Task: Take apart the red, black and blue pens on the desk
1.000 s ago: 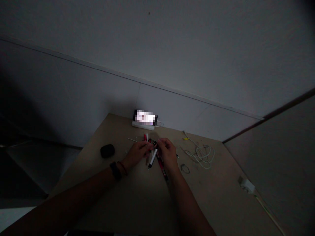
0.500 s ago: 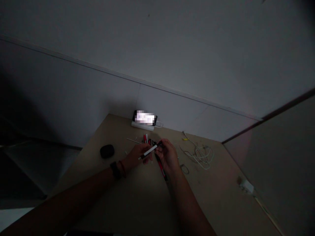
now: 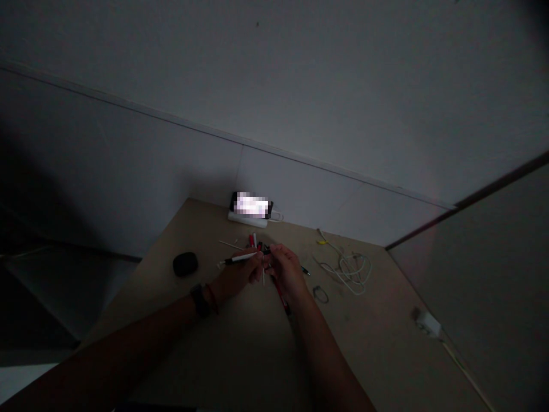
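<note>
Both hands meet over the desk around a black-and-white pen (image 3: 242, 257), which lies almost level with its tip end to the left. My left hand (image 3: 238, 276) has its fingers closed at the pen's middle. A thin white stick (image 3: 263, 276) pokes down from those fingers; its kind is unclear. My right hand (image 3: 288, 269) pinches the pen's dark right end. Just behind the hands are red and white pens (image 3: 251, 240), partly covered. A red and black pen (image 3: 281, 294) lies under my right wrist. Dim light blurs the fingertips.
A lit phone (image 3: 253, 206) leans at the wall on a white block (image 3: 247, 220). At left sits a black rounded case (image 3: 185, 264). A tangled white cable (image 3: 349, 274) and a small ring-shaped loop (image 3: 321, 294) lie right. A white plug (image 3: 429, 324) is near the right edge.
The pen has swung from a steep slant to nearly level, its free end moving up and left. Both hands stay close together.
</note>
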Demonstrator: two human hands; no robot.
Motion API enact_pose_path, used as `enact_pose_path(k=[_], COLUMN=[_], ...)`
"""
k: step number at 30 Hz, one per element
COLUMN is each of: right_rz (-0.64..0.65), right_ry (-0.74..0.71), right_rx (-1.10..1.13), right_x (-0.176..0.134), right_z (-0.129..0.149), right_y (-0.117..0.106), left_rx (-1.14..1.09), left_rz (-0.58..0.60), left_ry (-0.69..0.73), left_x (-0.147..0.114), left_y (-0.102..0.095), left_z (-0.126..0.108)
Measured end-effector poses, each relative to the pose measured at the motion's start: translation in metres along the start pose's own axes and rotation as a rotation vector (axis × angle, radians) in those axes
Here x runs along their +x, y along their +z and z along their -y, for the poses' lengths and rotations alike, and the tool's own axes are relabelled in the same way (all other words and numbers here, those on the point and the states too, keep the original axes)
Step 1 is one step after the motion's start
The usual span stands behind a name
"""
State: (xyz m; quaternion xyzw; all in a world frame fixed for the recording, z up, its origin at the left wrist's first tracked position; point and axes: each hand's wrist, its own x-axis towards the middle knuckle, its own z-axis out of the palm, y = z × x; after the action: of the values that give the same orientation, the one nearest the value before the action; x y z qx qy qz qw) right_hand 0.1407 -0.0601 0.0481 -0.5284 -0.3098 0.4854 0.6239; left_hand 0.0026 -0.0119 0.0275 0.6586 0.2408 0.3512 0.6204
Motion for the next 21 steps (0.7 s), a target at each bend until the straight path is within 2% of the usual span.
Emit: enact_pose_path(k=[4,8,14,21], right_rz=[0.082,0.114,0.094,0.102], right_ry=[-0.134,-0.189,-0.209,-0.075], right_rx=[-0.244,-0.377,-0.349,-0.285], right_x=[-0.002,-0.003,0.002,0.000], right_z=[-0.001,-0.001,-0.009,-0.008], right_y=[0.003,0.004,-0.001,0.003], left_rx=[-0.027,-0.046,-0.047,-0.065], left_rz=[-0.145,-0.197,-0.174,-0.196], left_ry=[-0.045,-0.063,-0.074,-0.080], left_x=[0.005,0.009,0.008,0.009], left_y=[-0.001,-0.004,-0.002,-0.003], left_z=[0.001,0.008,0.008,0.013])
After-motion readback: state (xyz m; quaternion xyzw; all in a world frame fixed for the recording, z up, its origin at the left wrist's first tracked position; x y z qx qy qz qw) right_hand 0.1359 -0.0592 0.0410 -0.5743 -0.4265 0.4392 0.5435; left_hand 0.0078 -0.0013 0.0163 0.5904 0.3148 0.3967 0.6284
